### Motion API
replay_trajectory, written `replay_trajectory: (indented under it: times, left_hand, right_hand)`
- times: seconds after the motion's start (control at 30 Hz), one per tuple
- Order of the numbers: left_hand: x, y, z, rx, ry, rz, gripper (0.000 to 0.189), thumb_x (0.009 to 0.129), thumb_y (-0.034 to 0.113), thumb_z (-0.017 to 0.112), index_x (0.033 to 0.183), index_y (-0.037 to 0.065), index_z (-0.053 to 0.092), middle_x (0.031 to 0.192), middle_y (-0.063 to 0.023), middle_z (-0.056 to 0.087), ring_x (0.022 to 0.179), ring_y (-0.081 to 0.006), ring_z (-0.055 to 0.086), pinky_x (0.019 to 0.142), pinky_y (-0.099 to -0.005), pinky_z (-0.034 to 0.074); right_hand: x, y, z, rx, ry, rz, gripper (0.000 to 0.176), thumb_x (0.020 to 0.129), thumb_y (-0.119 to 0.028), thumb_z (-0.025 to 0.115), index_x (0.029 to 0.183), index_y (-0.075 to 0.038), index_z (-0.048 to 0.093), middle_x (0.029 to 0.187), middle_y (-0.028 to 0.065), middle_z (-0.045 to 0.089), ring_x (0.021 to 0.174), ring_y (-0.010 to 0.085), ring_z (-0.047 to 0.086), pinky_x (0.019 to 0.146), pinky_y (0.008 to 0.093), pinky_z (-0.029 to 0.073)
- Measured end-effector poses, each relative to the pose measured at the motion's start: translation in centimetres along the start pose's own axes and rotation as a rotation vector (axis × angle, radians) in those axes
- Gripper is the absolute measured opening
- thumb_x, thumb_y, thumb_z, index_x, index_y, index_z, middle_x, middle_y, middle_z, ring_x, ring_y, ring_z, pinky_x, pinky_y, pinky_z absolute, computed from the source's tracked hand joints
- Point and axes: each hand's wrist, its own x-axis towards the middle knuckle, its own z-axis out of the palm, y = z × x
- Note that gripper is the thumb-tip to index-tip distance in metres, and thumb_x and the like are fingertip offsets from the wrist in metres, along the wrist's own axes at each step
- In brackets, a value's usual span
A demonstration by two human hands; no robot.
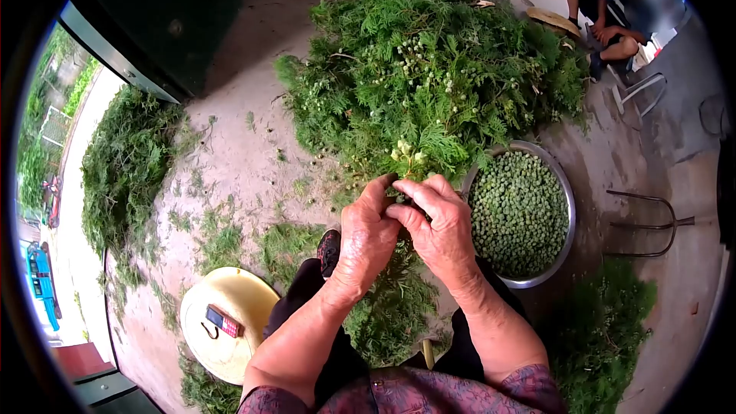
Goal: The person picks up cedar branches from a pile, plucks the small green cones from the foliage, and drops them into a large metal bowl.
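Note:
My left hand (366, 231) and my right hand (443, 228) meet in front of me, thumbs and fingers pinched together at the base of a green conifer sprig (429, 146). Pale green seed cones (406, 153) cluster on the sprig just beyond my fingertips. What lies exactly between the fingers is mostly hidden. Directly ahead rises a big heap of cut conifer branches (414, 69) dotted with cones. Close by on the right of my right hand, a round metal basin (571, 218) holds a thick layer of loose green cones (515, 215).
A cream round stool (207, 353) at lower left bears a red mobile phone (222, 320). More branches (126, 172) lie by the doorway, others (602, 326) at lower right. A metal fork (667, 222) rests right of the basin. A seated person (613, 15) is at upper right.

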Motion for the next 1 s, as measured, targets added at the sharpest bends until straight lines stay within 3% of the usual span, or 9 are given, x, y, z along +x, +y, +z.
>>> replay_trajectory:
  times: [0.23,0.3,0.33,0.37,0.47,0.6,0.73,0.87,1.0]
  left_hand:
    - [-0.4,-0.1,0.1,-0.282,-0.128,-0.124,0.039,0.08,-0.002,0.057,0.118,-0.002,0.051,0.083,-0.0072,0.065,0.075,-0.009,0.056,0.069,-0.0232,0.047]
    - [-0.1,0.0,-0.2,-0.461,-0.136,-0.187,0.038,0.08,0.001,0.061,0.116,-0.003,0.051,0.082,-0.0093,0.065,0.076,-0.0088,0.056,0.07,-0.023,0.046]
    - [0.2,0.3,-0.9,-0.301,-0.143,-0.13,0.034,0.08,0.002,0.062,0.113,-0.003,0.053,0.085,-0.007,0.065,0.077,-0.0084,0.055,0.071,-0.0223,0.045]
    - [0.4,0.5,-1.0,-0.403,-0.118,-0.191,0.032,0.08,0.002,0.062,0.111,-0.003,0.054,0.084,-0.0059,0.065,0.076,-0.0084,0.055,0.071,-0.0226,0.045]
    - [0.6,0.9,-1.5,-0.528,-0.094,-0.263,0.03,0.079,0.002,0.062,0.108,-0.002,0.055,0.083,-0.0035,0.064,0.075,-0.0077,0.054,0.071,-0.0227,0.044]
    - [0.9,1.1,-1.7,-0.603,-0.117,-0.247,0.032,0.08,0.004,0.06,0.111,-0.002,0.053,0.081,-0.0021,0.063,0.075,-0.0071,0.053,0.071,-0.0222,0.043]
    - [1.2,0.6,-1.5,-0.736,-0.155,-0.305,0.037,0.079,0.003,0.057,0.114,-0.003,0.05,0.082,-0.0031,0.063,0.075,-0.0086,0.055,0.073,-0.0225,0.043]
    - [1.1,1.3,-1.8,-0.818,-0.203,-0.364,0.03,0.079,0.004,0.056,0.108,-0.003,0.054,0.083,-0.005,0.064,0.075,-0.0098,0.056,0.073,-0.0235,0.044]
    - [1.0,0.3,-1.1,-0.738,-0.127,-0.379,0.017,0.081,0.003,0.059,0.096,-0.002,0.06,0.084,-0.0047,0.064,0.075,-0.0096,0.057,0.071,-0.0231,0.045]
  right_hand:
    - [0.0,0.7,-0.2,0.162,0.046,-0.004,0.009,0.075,-0.003,0.066,0.08,0.0,0.06,0.07,0.0076,0.055,0.059,0.017,0.053,0.056,0.0269,0.044]
    - [0.2,0.8,-1.0,0.512,0.044,0.241,0.007,0.082,-0.008,0.062,0.083,-0.001,0.06,0.072,0.0032,0.057,0.061,0.011,0.052,0.056,0.0234,0.044]
    - [0.4,0.6,-1.6,0.693,0.058,0.39,0.008,0.084,-0.01,0.06,0.084,-0.002,0.061,0.073,0.0018,0.057,0.062,0.0096,0.053,0.056,0.0226,0.045]
    - [0.7,1.5,-1.8,0.774,0.148,0.336,0.011,0.086,-0.014,0.058,0.087,-0.003,0.061,0.075,0.0007,0.058,0.065,0.0088,0.055,0.058,0.0219,0.048]
    - [1.3,2.3,-3.2,0.93,0.196,0.536,0.015,0.085,-0.012,0.058,0.095,-0.002,0.055,0.083,0.004,0.059,0.067,0.0122,0.057,0.068,0.0255,0.049]
    - [0.9,4.0,-2.5,0.817,-0.035,0.593,0.02,0.083,-0.004,0.057,0.102,0.001,0.058,0.091,0.0058,0.06,0.082,0.0139,0.056,0.072,0.0263,0.047]
    - [0.8,3.2,-2.5,1.12,-0.26,0.604,0.023,0.083,-0.01,0.061,0.104,-0.001,0.06,0.091,0.0017,0.062,0.078,0.0096,0.055,0.071,0.0234,0.045]
    - [0.5,3.0,-1.7,1.305,-0.201,0.729,0.022,0.083,-0.007,0.061,0.104,0.0,0.059,0.091,0.0026,0.061,0.078,0.009,0.054,0.066,0.023,0.045]
    - [0.4,3.0,-0.9,1.21,-0.151,0.703,0.019,0.082,-0.006,0.062,0.1,-0.002,0.058,0.091,0.0019,0.061,0.077,0.0082,0.054,0.065,0.0227,0.045]
